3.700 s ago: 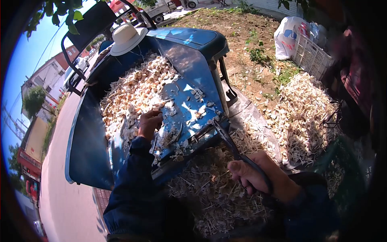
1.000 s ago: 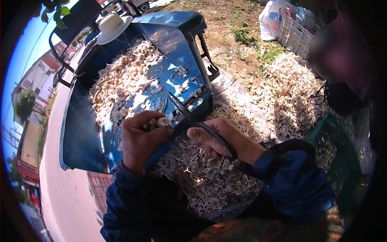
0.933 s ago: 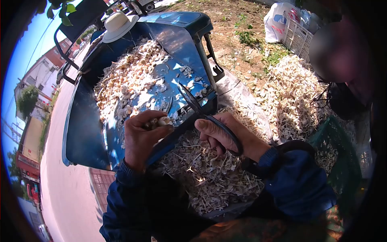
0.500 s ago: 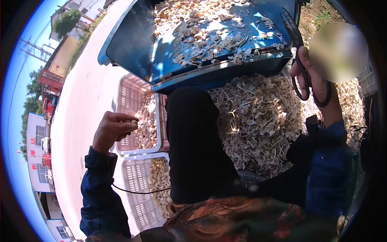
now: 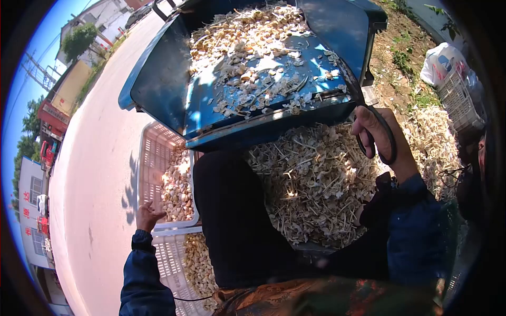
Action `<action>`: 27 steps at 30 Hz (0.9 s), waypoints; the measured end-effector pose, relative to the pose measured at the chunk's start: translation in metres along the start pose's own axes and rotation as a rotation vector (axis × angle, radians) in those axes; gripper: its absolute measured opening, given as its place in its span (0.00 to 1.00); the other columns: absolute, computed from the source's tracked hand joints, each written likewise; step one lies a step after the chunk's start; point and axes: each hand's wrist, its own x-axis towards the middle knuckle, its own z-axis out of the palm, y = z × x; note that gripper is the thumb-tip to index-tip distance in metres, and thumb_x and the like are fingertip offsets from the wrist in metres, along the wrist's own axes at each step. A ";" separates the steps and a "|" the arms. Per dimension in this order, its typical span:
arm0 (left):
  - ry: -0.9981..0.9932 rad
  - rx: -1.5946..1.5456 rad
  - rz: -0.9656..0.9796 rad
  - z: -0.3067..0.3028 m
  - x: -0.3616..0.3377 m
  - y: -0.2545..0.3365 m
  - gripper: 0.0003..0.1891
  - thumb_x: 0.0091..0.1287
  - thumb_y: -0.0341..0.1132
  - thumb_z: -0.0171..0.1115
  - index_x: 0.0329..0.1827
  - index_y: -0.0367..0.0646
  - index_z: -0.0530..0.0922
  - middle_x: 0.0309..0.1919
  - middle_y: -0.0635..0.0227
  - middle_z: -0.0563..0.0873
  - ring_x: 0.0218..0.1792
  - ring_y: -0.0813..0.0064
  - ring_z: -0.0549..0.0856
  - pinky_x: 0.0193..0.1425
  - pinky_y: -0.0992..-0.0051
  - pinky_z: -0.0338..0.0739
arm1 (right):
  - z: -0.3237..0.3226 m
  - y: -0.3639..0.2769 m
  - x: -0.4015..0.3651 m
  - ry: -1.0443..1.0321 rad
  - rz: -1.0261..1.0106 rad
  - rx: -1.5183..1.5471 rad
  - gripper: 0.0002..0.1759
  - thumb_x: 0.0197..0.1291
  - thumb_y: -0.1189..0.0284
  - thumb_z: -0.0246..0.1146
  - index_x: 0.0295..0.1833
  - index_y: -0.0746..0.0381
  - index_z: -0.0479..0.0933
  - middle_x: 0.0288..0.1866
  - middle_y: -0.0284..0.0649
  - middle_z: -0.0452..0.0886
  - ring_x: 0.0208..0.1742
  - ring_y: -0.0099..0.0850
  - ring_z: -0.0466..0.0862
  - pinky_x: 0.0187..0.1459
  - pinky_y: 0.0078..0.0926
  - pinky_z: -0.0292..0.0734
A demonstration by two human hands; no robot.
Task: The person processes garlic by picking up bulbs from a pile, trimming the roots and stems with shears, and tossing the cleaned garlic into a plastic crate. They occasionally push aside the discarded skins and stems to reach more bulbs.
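My left hand (image 5: 149, 216) is at the near-left edge of a pale plastic crate (image 5: 150, 163) of garlic cloves (image 5: 178, 184). Its thumb and fingers are apart, and I see nothing held in them. In my right hand (image 5: 383, 129) is a pair of black-handled scissors (image 5: 354, 87), fingers through the loops. The blades point up and away, over the right side of a blue metal bin (image 5: 203, 113). On that bin lie garlic cloves (image 5: 247, 45) with loose skins and stem bits.
A second crate (image 5: 168, 258) of garlic cloves (image 5: 197, 263) sits nearer me. Trimmed stems and skins (image 5: 311, 184) are heaped beneath the bin, right of my dark-clothed knee (image 5: 226, 210). White bags (image 5: 445, 60) and another crate (image 5: 458, 100) stand far right. A road (image 5: 100, 184) runs along the left.
My left hand has gone from a pinch on a small pale piece, probably garlic, to open, and moved lower in view. The scissors remain in my right hand. The camera view has shifted.
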 end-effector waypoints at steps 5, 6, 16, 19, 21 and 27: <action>0.131 0.031 0.260 0.014 0.132 0.063 0.28 0.54 0.41 0.71 0.53 0.27 0.77 0.47 0.48 0.83 0.48 0.61 0.83 0.53 0.67 0.78 | -0.007 0.002 0.004 0.045 0.099 -0.012 0.38 0.51 0.34 0.61 0.23 0.65 0.74 0.12 0.30 0.68 0.09 0.18 0.71 0.11 0.14 0.66; 0.106 -0.182 0.287 0.000 0.145 0.118 0.20 0.57 0.37 0.68 0.46 0.29 0.80 0.40 0.53 0.84 0.40 0.66 0.84 0.45 0.69 0.79 | -0.009 0.000 0.006 0.053 0.112 0.010 0.38 0.51 0.35 0.62 0.24 0.65 0.75 0.13 0.30 0.70 0.10 0.17 0.71 0.11 0.14 0.65; 0.404 -0.205 0.926 0.052 0.267 0.444 0.03 0.53 0.23 0.60 0.27 0.37 0.83 0.28 0.52 0.85 0.32 0.53 0.84 0.39 0.65 0.78 | -0.011 0.001 0.020 0.090 0.092 -0.018 0.32 0.54 0.42 0.65 0.22 0.64 0.74 0.13 0.28 0.68 0.12 0.15 0.69 0.14 0.16 0.62; 0.234 -0.017 0.858 0.080 0.283 0.451 0.04 0.48 0.29 0.67 0.25 0.39 0.82 0.26 0.53 0.84 0.33 0.54 0.84 0.37 0.61 0.76 | -0.014 -0.005 0.022 0.149 0.084 -0.060 0.30 0.56 0.51 0.69 0.16 0.63 0.71 0.11 0.27 0.63 0.15 0.16 0.62 0.17 0.23 0.57; 0.263 0.022 0.909 0.090 0.277 0.454 0.05 0.48 0.30 0.67 0.26 0.38 0.83 0.24 0.52 0.83 0.29 0.55 0.84 0.34 0.61 0.77 | -0.016 -0.003 0.023 0.152 0.019 -0.062 0.30 0.56 0.52 0.69 0.15 0.64 0.71 0.10 0.28 0.62 0.15 0.17 0.62 0.18 0.24 0.57; 0.149 -0.257 0.758 0.084 0.281 0.437 0.09 0.54 0.25 0.59 0.37 0.38 0.85 0.26 0.55 0.83 0.28 0.64 0.85 0.33 0.67 0.79 | -0.014 -0.001 0.024 0.119 -0.005 -0.116 0.31 0.55 0.51 0.69 0.16 0.66 0.73 0.09 0.33 0.64 0.15 0.19 0.62 0.18 0.26 0.59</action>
